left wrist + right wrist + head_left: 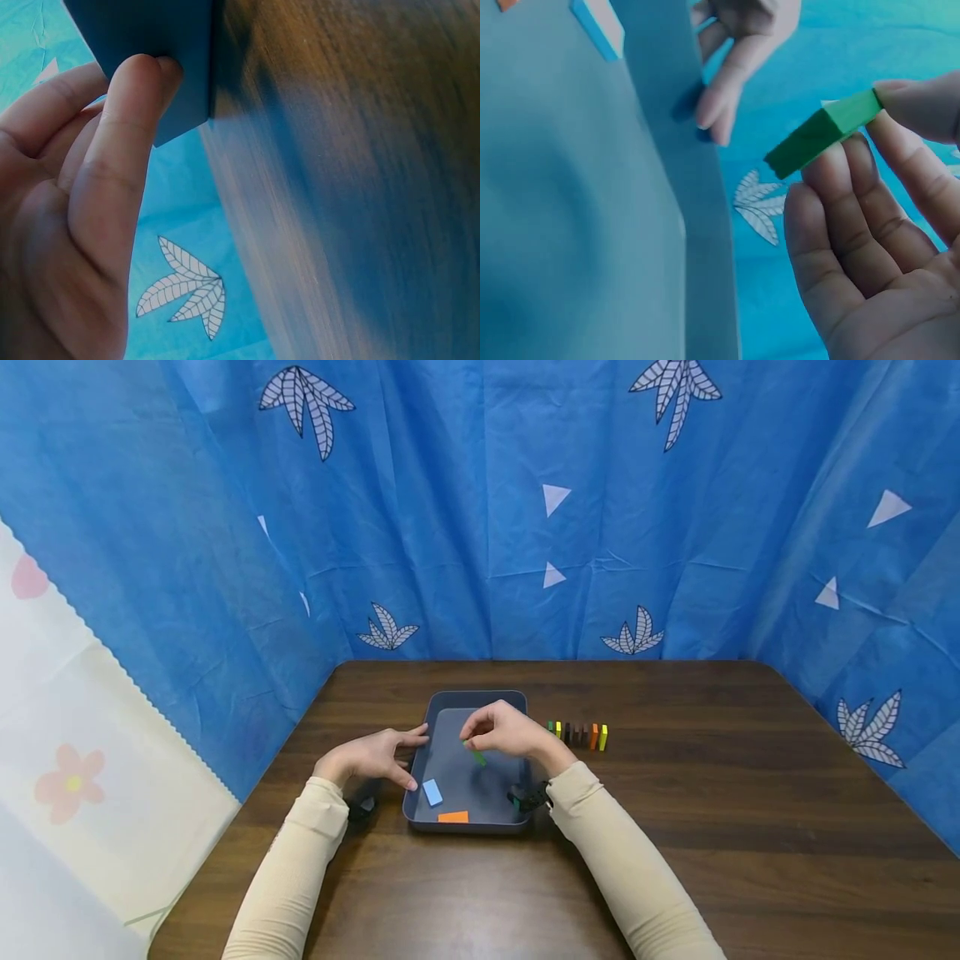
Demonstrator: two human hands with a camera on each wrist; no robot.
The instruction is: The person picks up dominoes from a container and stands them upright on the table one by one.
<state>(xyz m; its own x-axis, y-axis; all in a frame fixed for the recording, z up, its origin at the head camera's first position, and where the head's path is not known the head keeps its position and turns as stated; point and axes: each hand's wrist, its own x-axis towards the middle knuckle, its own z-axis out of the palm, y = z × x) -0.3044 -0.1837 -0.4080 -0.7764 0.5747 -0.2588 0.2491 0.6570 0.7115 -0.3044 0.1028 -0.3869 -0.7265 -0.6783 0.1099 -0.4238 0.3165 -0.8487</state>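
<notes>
Green block (478,757): raised over the tray, tilted, gripped at one end by the right hand (510,732)
Right hand: thumb and forefinger clamped on the green block, other fingers bent beside it
Left hand (373,757): thumb and fingers apart, touching the tray's left wall
Tray (459,789): dark grey, shallow, flat on the table, longer from near to far than across
Blue block (432,792): lying in the tray, near left, close to the left wall
Orange block (453,817): lying in the tray at the near wall, to the right of the blue block and apart from it
Row of blocks (577,735): on the table, right of the tray; green and yellow at the left, dark ones between, orange and yellow at the right
Table (675,827): brown, wood-grained
Curtain (480,527): blue, leaf and triangle prints, beyond the table's far edge
Sleeves (630,864): cream, both forearms
</notes>
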